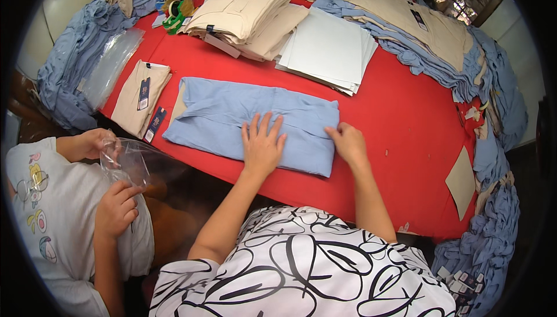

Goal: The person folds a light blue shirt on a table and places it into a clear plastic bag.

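On the red counter [406, 172], a blue garment [223, 121] lies folded flat.
Left grip [263, 147] rests fingers-spread on top, clasping nothing; right grip [349, 144] pinches its right edge. Cloth looks light, soft, best held by folded edges.

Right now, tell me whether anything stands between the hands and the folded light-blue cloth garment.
Nothing visible does: the left hand rests directly on the folded light-blue cloth garment, and the right hand is at its right edge.
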{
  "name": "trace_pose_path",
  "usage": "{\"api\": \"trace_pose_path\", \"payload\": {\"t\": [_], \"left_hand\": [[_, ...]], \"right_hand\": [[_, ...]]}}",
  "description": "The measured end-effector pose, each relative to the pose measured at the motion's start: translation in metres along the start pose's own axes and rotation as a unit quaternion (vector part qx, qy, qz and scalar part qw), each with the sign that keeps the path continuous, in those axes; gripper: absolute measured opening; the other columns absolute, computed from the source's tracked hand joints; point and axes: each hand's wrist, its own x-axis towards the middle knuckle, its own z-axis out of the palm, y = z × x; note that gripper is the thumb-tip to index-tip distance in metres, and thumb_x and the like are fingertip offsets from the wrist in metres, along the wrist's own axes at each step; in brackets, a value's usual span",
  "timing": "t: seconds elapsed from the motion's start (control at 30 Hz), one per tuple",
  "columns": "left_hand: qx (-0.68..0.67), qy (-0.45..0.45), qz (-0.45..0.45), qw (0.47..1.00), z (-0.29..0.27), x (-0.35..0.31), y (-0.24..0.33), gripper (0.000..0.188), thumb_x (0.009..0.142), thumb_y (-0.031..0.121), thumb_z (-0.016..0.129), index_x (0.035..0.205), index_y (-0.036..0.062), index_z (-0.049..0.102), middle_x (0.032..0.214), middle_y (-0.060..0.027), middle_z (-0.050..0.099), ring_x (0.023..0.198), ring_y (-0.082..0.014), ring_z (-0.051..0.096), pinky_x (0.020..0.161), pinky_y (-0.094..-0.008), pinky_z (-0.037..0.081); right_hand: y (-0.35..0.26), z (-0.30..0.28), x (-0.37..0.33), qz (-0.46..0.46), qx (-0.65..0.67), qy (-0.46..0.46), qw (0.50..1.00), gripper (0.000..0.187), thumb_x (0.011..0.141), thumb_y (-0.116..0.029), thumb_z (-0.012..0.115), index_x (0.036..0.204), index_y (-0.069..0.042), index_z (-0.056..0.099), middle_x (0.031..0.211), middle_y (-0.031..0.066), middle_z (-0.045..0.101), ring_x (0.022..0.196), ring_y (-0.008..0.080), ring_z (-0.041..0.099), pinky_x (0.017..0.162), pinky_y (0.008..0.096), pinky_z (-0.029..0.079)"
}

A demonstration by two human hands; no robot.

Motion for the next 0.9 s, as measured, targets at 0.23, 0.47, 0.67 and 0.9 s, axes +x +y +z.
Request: {"api": "trace_pose_path", "payload": {"t": [0.23,0.47,0.67,0.9], "left_hand": [[-0.067,-0.077,0.067,0.992,-0.005,-0.004,0.021,0.071,0.086,0.034,0.069,0.147,0.0067,0.042,0.155,-0.0198,0.033,0.146,-0.0334,0.028,0.116,-0.0612,0.018],[-0.222,-0.130,0.027,0.966,0.013,-0.009,0.047,0.079,0.080,0.021,0.076,0.147,0.0037,0.039,0.146,-0.0207,0.047,0.137,-0.0329,0.044,0.114,-0.0528,0.029],[-0.696,0.133,-0.430,0.560,-0.013,0.003,-0.014,0.061,0.092,0.020,0.069,0.140,-0.0063,0.041,0.129,-0.0175,0.058,0.118,-0.0286,0.057,0.100,-0.0368,0.046],[0.002,0.113,-0.341,0.933,-0.049,0.005,-0.135,0.084,0.085,0.043,0.074,0.148,0.0012,0.038,0.145,-0.0237,0.043,0.134,-0.0366,0.042,0.113,-0.0439,0.031]], "right_hand": [[0.032,0.044,0.015,0.075,0.454,0.030,0.887,0.046,0.082,0.000,0.073,0.120,-0.002,0.046,0.097,0.0145,0.065,0.088,0.0194,0.066,0.076,0.0322,0.054],[-0.047,-0.031,-0.026,-0.052,0.526,-0.038,0.848,0.067,0.085,0.006,0.065,0.143,-0.002,0.034,0.118,0.0196,0.060,0.099,0.0206,0.064,0.084,0.0318,0.055],[-0.047,-0.037,-0.027,-0.079,0.494,-0.071,0.863,0.059,0.097,-0.012,0.060,0.148,-0.003,0.031,0.119,0.0158,0.059,0.098,0.0201,0.064,0.083,0.0319,0.057],[-0.058,0.024,-0.038,0.078,0.440,-0.239,0.862,0.055,0.098,-0.016,0.060,0.144,-0.002,0.033,0.114,0.0175,0.060,0.093,0.0223,0.066,0.081,0.0329,0.057]]}}
